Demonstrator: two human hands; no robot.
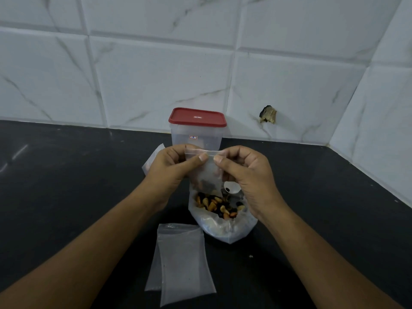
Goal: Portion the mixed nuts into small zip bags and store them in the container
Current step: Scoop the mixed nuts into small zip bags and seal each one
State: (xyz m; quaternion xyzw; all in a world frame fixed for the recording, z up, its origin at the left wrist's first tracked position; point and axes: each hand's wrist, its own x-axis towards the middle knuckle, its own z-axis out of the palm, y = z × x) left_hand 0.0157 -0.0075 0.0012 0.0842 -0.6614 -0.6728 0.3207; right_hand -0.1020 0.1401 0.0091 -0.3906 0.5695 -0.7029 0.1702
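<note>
Both hands hold a small clear zip bag (208,172) upright above the counter. My left hand (171,167) pinches its top strip at the left, my right hand (243,172) pinches it at the right. A few dark nuts sit at the bag's bottom. Below it, a large open plastic bag of mixed nuts (219,210) stands on the counter, with a white spoon (231,188) partly hidden behind my right hand. A clear container (196,136) with a red lid (197,117) stands behind, lid on.
Two flat small zip bags (181,262) lie on the black counter (66,186) near me. More clear plastic (151,162) shows behind my left hand. White tiled walls close the back and right; a hole (268,114) marks the back wall.
</note>
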